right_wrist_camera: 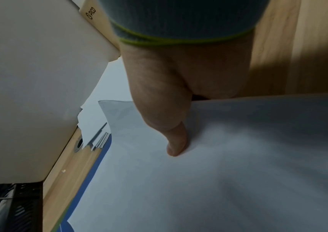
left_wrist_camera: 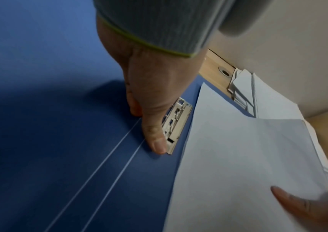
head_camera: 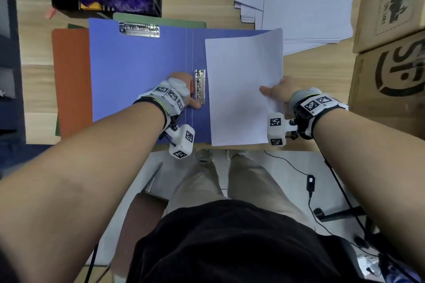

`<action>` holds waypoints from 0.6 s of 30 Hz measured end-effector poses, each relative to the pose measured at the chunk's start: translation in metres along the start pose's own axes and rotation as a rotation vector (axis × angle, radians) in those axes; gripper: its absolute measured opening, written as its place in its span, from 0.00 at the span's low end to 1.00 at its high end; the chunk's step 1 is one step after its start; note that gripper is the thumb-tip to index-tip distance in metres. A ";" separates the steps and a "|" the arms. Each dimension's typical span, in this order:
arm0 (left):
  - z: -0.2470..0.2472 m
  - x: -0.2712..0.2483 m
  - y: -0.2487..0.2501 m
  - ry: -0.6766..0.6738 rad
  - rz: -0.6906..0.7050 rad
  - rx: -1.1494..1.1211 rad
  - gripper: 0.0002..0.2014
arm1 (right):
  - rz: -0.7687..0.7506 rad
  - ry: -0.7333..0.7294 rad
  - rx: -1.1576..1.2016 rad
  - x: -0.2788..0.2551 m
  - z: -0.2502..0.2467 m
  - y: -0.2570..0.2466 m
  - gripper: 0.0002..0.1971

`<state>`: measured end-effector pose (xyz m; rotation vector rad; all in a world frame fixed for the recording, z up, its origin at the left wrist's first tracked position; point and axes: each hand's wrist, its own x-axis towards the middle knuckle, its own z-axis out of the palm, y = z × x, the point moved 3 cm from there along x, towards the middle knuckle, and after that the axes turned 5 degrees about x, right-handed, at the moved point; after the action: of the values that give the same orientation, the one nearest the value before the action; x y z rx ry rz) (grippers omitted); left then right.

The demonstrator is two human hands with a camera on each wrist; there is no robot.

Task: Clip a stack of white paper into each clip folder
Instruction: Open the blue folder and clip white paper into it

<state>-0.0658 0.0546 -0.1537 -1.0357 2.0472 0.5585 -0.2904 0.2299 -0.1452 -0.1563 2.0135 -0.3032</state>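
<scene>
One thin stack of white paper (head_camera: 243,89) lies over the right half of the open blue clip folder (head_camera: 138,69) on the wooden desk (head_camera: 317,69). The right hand (head_camera: 279,92) pinches the stack's right edge, thumb on top. The left hand (head_camera: 184,91) presses down beside the spine, thumb touching the metal side clip (head_camera: 199,87), fingers fairly straight. A second clip (head_camera: 139,29) sits at the folder's top left. An orange folder (head_camera: 69,80) and a green folder (head_camera: 161,19) lie beneath it. A loose pile of paper (head_camera: 305,0) spreads at the far right, just beyond the held stack. Cardboard boxes (head_camera: 388,7) crowd the desk's right edge; one reads "PICO" in the right wrist view.
</scene>
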 end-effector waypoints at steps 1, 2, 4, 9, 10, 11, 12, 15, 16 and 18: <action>0.000 0.001 0.000 0.005 0.006 0.019 0.28 | -0.006 0.006 0.003 0.003 0.002 0.001 0.27; 0.000 0.002 0.000 0.008 0.017 0.050 0.28 | 0.001 0.009 0.003 0.003 0.004 0.001 0.27; -0.001 0.002 0.001 0.012 0.044 0.134 0.29 | 0.015 0.017 0.033 0.005 0.007 0.003 0.26; -0.001 0.004 -0.009 0.047 0.116 0.118 0.30 | 0.025 0.030 0.060 0.009 0.007 0.003 0.28; -0.001 0.004 -0.014 0.063 0.127 0.046 0.29 | 0.027 0.033 0.062 0.010 0.007 0.003 0.28; -0.002 0.003 -0.019 0.073 0.141 -0.060 0.29 | 0.021 0.032 0.059 0.011 0.007 0.003 0.28; -0.003 0.002 -0.025 0.069 0.144 -0.213 0.28 | 0.020 0.033 0.049 0.011 0.007 0.003 0.28; -0.006 0.004 -0.032 0.070 0.041 -0.845 0.29 | 0.020 0.024 0.043 0.008 0.007 0.003 0.29; -0.010 0.003 -0.032 0.094 0.009 -0.990 0.28 | 0.023 0.019 0.046 0.008 0.007 0.004 0.30; -0.017 0.004 -0.028 0.122 -0.018 -1.118 0.24 | 0.033 0.012 0.039 0.008 0.007 0.005 0.33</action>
<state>-0.0520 0.0253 -0.1478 -1.7061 1.7562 1.7633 -0.2875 0.2316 -0.1570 -0.0966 2.0190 -0.3228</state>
